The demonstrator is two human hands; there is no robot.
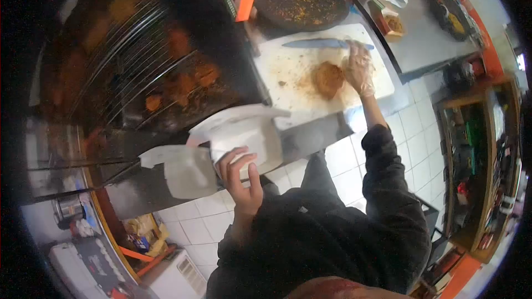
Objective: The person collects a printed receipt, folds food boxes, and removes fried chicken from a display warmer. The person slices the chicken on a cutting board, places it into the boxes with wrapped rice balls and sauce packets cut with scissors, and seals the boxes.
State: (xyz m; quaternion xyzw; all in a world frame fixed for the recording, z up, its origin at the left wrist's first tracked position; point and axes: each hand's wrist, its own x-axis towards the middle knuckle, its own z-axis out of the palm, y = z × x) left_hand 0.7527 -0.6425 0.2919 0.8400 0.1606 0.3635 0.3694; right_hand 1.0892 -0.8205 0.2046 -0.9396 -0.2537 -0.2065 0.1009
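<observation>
My left hand [241,180] is at the near rim of a white takeaway box [260,146], its fingers curved over the edge. Joined or close to that box on the left is another white box section [190,172]. A clear plastic glove covers my right hand [359,69], whose fingertips are on the handle of a long knife [316,43]. The blade lies flat along the far side of a white cutting board [293,99]. Just left of my gloved hand, a round browned piece of food [328,80] rests on the board among crumbs and brown stains.
Left of the board stands a dark grill with metal racks [138,66] and browned pieces inside. Beyond the board is a round dark pan [299,1] with yellow scraps. An orange-and-white box [244,5] stands beside it. A wooden shelf unit [482,160] is at right.
</observation>
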